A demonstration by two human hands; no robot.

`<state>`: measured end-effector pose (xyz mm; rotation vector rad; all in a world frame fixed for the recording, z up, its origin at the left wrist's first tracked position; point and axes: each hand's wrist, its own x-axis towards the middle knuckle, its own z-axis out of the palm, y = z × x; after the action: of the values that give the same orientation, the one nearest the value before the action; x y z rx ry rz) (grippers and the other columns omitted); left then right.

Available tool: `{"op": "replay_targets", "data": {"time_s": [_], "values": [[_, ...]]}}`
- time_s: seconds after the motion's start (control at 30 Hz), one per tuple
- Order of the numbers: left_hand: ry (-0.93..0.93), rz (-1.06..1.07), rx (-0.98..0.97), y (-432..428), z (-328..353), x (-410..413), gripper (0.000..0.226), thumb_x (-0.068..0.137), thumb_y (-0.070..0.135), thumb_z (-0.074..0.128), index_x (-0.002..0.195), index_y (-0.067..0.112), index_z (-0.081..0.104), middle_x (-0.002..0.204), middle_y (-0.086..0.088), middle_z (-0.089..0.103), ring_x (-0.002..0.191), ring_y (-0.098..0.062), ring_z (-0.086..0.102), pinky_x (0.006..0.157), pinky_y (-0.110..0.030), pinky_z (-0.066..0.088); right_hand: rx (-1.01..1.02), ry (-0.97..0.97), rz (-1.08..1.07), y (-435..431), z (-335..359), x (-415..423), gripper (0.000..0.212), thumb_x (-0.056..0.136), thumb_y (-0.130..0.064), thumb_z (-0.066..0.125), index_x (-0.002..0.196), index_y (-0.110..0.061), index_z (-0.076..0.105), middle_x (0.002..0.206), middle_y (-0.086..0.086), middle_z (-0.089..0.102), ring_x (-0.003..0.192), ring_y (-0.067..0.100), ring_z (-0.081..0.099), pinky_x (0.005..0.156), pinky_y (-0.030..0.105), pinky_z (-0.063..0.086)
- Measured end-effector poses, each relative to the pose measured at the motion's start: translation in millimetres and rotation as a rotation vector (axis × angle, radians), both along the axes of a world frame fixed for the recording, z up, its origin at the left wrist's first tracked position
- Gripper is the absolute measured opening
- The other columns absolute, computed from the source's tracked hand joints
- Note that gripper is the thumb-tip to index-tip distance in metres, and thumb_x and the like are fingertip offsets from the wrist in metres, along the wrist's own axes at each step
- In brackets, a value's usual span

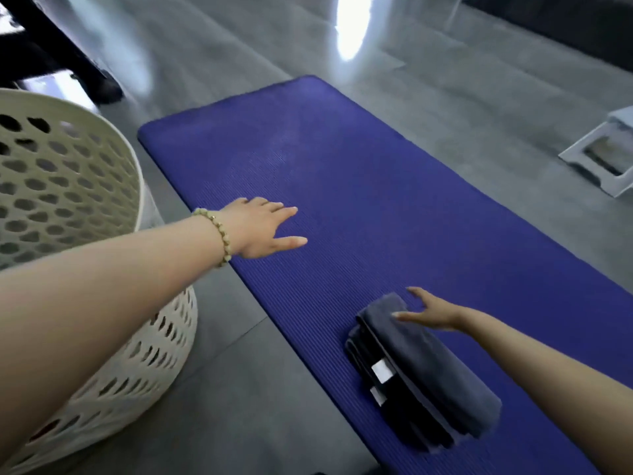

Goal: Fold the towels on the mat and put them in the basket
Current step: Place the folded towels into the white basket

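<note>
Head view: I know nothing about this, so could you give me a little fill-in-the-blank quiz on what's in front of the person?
1. The folded towels lie on the ____.
2. The left hand wears a beaded ____ at the wrist.
3. The basket stands on the grey ____.

Missing words: mat; bracelet; floor.

I log: purple ribbed foam mat [359, 183]; folded dark grey towel stack [428, 365] on it; cream perforated plastic basket [68, 186] beside; left grip [260, 231] flat-fingered over mat; right grip [435, 313] splayed at stack.
</note>
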<state>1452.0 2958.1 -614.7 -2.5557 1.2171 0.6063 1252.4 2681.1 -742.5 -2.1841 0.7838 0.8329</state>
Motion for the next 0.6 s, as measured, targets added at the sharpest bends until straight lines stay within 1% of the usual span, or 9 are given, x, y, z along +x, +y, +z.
{"op": "replay_targets", "data": {"time_s": [0.07, 0.1, 0.13, 0.2, 0.23, 0.33, 0.43, 0.53, 0.6], "values": [[0.095, 0.072, -0.054, -12, -14, -8, 0.080, 0.089, 0.070, 0.019, 0.154, 0.025, 0.004, 0.160, 0.001, 0.013, 0.146, -0.022, 0.015, 0.117, -0.043, 0.022, 0.078, 0.033, -0.084, -6, -16, -15, 0.111, 0.069, -0.065, 0.069, 0.153, -0.016, 0.014, 0.158, 0.007, 0.022, 0.142, 0.024, 0.029, 0.113, 0.036, 0.029], [0.144, 0.087, -0.084, -20, -23, -16, 0.080, 0.089, 0.070, 0.020, 0.154, 0.025, 0.005, 0.160, 0.001, 0.014, 0.146, -0.022, 0.016, 0.116, -0.044, 0.024, 0.117, 0.036, -0.124, -8, -21, -19, 0.115, 0.065, -0.069, 0.070, 0.152, -0.017, 0.015, 0.157, 0.006, 0.024, 0.141, 0.023, 0.031, 0.113, 0.036, 0.030], [0.187, 0.086, -0.107, -29, -35, -25, 0.080, 0.089, 0.069, 0.020, 0.154, 0.025, 0.005, 0.160, 0.001, 0.014, 0.146, -0.023, 0.016, 0.116, -0.045, 0.025, 0.161, 0.038, -0.169, -10, -25, -22, 0.120, 0.060, -0.072, 0.071, 0.152, -0.018, 0.017, 0.155, 0.005, 0.027, 0.139, 0.023, 0.035, 0.112, 0.036, 0.032], [0.261, 0.069, -0.141, -44, -60, -45, 0.078, 0.091, 0.067, 0.021, 0.154, 0.024, 0.005, 0.161, 0.000, 0.013, 0.147, -0.022, 0.015, 0.117, -0.044, 0.024, 0.236, 0.066, -0.226, -16, -35, -27, 0.131, 0.043, -0.081, 0.072, 0.149, -0.021, 0.025, 0.146, 0.001, 0.041, 0.129, 0.020, 0.047, 0.109, 0.037, 0.037], [0.291, 0.063, -0.155, -51, -73, -55, 0.077, 0.092, 0.066, 0.021, 0.154, 0.024, 0.005, 0.161, 0.000, 0.012, 0.147, -0.021, 0.014, 0.117, -0.043, 0.022, 0.273, 0.099, -0.229, -18, -40, -29, 0.128, 0.041, -0.082, 0.073, 0.146, -0.023, 0.030, 0.140, -0.002, 0.048, 0.123, 0.018, 0.052, 0.108, 0.039, 0.040], [0.369, 0.047, -0.172, -68, -109, -83, 0.076, 0.092, 0.066, 0.021, 0.154, 0.025, 0.002, 0.161, 0.000, 0.010, 0.147, -0.022, 0.013, 0.118, -0.042, 0.021, 0.422, 0.180, -0.188, -20, -49, -33, 0.102, 0.055, -0.077, 0.073, 0.139, -0.027, 0.044, 0.125, -0.005, 0.064, 0.113, 0.016, 0.062, 0.106, 0.042, 0.043], [0.492, 0.106, -0.218, -81, -143, -109, 0.075, 0.092, 0.067, 0.023, 0.153, 0.030, 0.002, 0.161, 0.002, 0.010, 0.146, -0.024, 0.016, 0.117, -0.044, 0.023, 0.548, 0.243, -0.161, -22, -48, -34, 0.085, 0.065, -0.068, 0.073, 0.135, -0.027, 0.048, 0.123, -0.004, 0.066, 0.114, 0.016, 0.063, 0.108, 0.042, 0.042], [0.660, 0.251, -0.317, -87, -169, -133, 0.077, 0.091, 0.067, 0.028, 0.153, 0.030, 0.002, 0.160, 0.003, 0.014, 0.143, -0.024, 0.026, 0.115, -0.043, 0.026, 0.555, 0.305, -0.118, -26, -46, -36, 0.079, 0.066, -0.062, 0.077, 0.130, -0.025, 0.051, 0.122, -0.002, 0.067, 0.114, 0.016, 0.063, 0.107, 0.040, 0.042], [0.777, 0.400, -0.424, -88, -181, -147, 0.077, 0.092, 0.065, 0.031, 0.153, 0.029, 0.002, 0.159, 0.001, 0.015, 0.142, -0.022, 0.029, 0.115, -0.040, 0.028, 0.503, 0.333, -0.090, -24, -49, -37, 0.085, 0.060, -0.064, 0.080, 0.129, -0.022, 0.054, 0.120, -0.001, 0.068, 0.111, 0.018, 0.064, 0.105, 0.041, 0.044]]}}
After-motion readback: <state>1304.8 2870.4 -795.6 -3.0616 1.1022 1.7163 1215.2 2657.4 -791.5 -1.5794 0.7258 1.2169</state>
